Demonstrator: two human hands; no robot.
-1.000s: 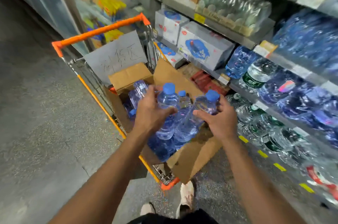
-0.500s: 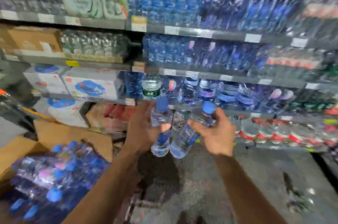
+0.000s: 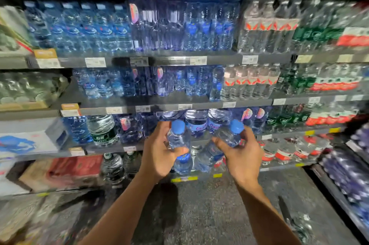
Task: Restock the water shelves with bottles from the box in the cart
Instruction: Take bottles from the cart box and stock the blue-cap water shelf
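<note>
Blue-capped bottles [image 3: 179, 144] [image 3: 221, 144] gripped one per hand, left [image 3: 159, 154] and right [image 3: 241, 156], raised short of the shelf [image 3: 151, 147] front edge, necks up, likely for upright slotting.

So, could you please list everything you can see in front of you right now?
Held bottles: two, clear with blue caps, one upright in the left hand, one tilted in the right hand.
Shelves: several grey tiers, across the view.
Blue-tinted bottles: many, left and centre tiers.
Red-labelled bottles: many, right.
Green-labelled bottles: many, far right.
White carton: one, low left.
Floor: grey, below.
Left hand: fingers round its bottle.
Right hand: fingers round its bottle.
</note>
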